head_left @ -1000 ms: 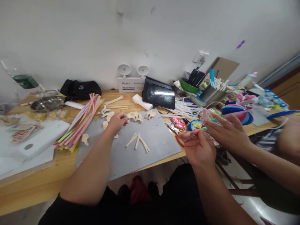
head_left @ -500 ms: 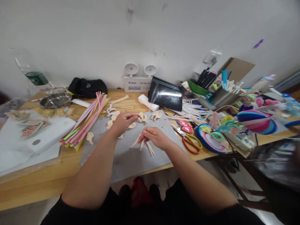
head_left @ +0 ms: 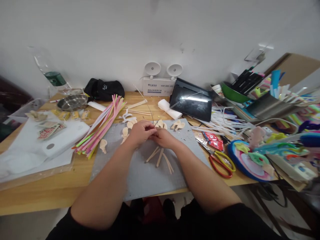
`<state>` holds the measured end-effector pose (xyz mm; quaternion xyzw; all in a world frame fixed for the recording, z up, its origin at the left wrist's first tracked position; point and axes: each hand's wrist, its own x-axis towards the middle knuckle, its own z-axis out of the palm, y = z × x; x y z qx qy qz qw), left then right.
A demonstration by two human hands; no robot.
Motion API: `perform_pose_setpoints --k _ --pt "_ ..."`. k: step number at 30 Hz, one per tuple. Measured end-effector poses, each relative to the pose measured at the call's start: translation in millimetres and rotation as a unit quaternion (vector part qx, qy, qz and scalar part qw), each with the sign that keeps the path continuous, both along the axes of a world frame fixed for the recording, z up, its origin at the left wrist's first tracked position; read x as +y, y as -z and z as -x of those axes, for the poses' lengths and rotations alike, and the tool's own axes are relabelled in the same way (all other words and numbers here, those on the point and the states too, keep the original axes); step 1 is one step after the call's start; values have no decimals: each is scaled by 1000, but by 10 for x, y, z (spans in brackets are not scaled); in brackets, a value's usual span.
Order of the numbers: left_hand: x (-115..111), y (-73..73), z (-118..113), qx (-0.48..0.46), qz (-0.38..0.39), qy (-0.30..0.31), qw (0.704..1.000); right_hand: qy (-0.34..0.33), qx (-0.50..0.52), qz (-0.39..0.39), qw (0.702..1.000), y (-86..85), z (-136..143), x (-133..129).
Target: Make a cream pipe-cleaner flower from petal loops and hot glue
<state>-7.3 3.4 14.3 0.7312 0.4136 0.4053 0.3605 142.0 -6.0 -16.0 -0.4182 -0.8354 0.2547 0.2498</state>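
My left hand (head_left: 142, 133) and my right hand (head_left: 163, 137) meet above the grey mat (head_left: 150, 180), fingertips pinched together. Thin wires (head_left: 150, 108) rise from between the fingers. Cream strips (head_left: 161, 156) hang or lie just below my right hand; whether it holds them is hard to tell. Curled cream pieces (head_left: 125, 133) sit on the mat left of my left hand. Beyond my right hand are two more curled pieces, one (head_left: 162, 124) partly behind it and another (head_left: 178, 125) to its right.
Pastel fuzzy stems (head_left: 100, 130) lie left of the mat. Scissors with red and yellow handles (head_left: 221, 163) rest at its right, beside a blue-rimmed disc (head_left: 247, 163). A black tablet-like panel (head_left: 191, 100) leans at the back. A metal dish (head_left: 72, 101) stands back left.
My hands have come together, and thin wires now show above them. The whole view has shifted, so the table things appear farther right.
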Motion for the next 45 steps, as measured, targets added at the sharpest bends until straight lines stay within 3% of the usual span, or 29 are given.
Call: perform_pose_setpoints --k 6,19,25,31,37,45 --pt "-29 -2 -25 45 56 19 997 1 17 9 1000 38 -6 -35" --pt "-66 -25 -61 -31 76 26 996 76 106 46 990 -56 -67 -69" --pt "-78 -22 -81 -2 100 44 994 115 104 46 987 -55 -82 -68" --pt "-63 9 -78 9 114 48 992 117 121 126 978 -109 -89 -100" --pt "-26 82 -65 -5 137 61 989 94 191 269 939 -117 -92 -97" --pt "-20 39 -51 -30 155 56 986 87 337 405 846 -65 -96 -91"
